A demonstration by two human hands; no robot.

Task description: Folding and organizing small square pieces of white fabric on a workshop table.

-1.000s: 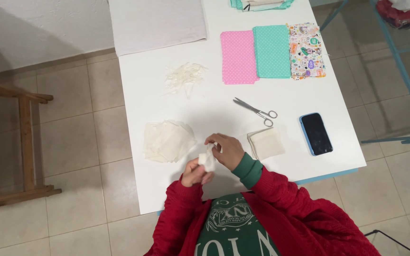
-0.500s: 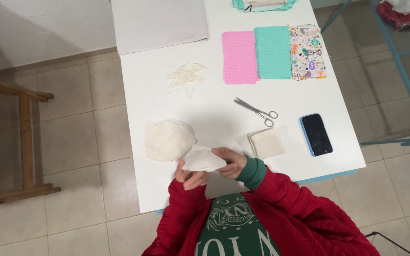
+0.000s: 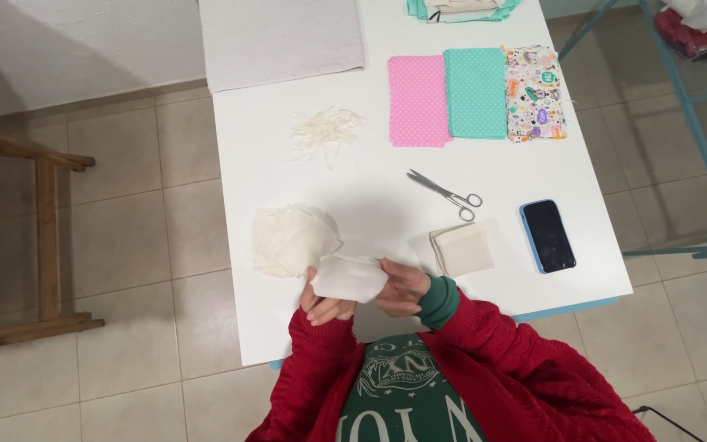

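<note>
both hands, left hand (image 3: 326,304) and right hand (image 3: 403,288), gripped one white fabric piece (image 3: 349,277) at the table's (image 3: 370,188) near edge; cream stack (image 3: 292,240) beside it looked untouched.

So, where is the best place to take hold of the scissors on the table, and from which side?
Probably best by the ring handles: the scissors lie flat and shut on the white table, rings toward the phone, blades pointing away to the upper left. Coming from above on the person's right side, fingers meet the rounded rings, not the tips.
</note>
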